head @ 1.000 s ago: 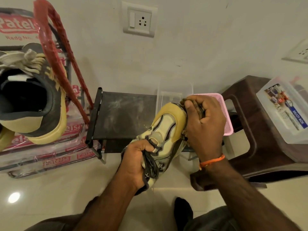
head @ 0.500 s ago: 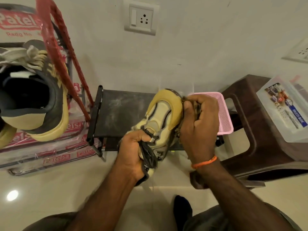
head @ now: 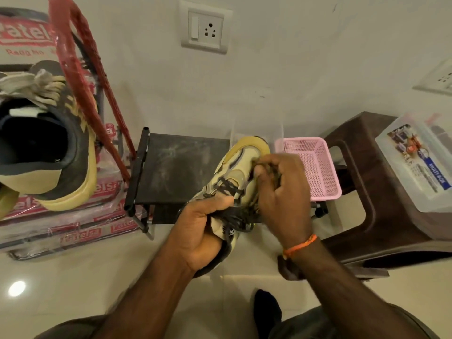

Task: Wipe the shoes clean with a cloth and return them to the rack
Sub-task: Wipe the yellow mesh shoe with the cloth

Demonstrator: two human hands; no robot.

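A cream and yellow sneaker (head: 238, 165) with dark laces is held in the air over the floor, toe pointing away from me. My left hand (head: 199, 231) grips its heel and lace area. My right hand (head: 281, 192) holds a dark, crumpled cloth (head: 267, 167) bunched in its fingers and presses it against the right side of the shoe near the toe. Most of the cloth is hidden inside the hand. The matching dark and yellow sneaker (head: 46, 148) sits at the left on stacked packages. A low black rack (head: 176, 167) stands against the wall behind the held shoe.
A pink mesh basket (head: 310, 165) sits right of the rack. A brown plastic stool (head: 381, 187) at the right carries a clear lidded box (head: 415, 160). A red-handled object (head: 80, 77) leans by the left shoe. A wall socket (head: 205, 26) is above.
The shoe's toe has shifted a little away from me and my right hand with the cloth has slid back from the toe cap along the shoe's side. My left hand keeps its grip.
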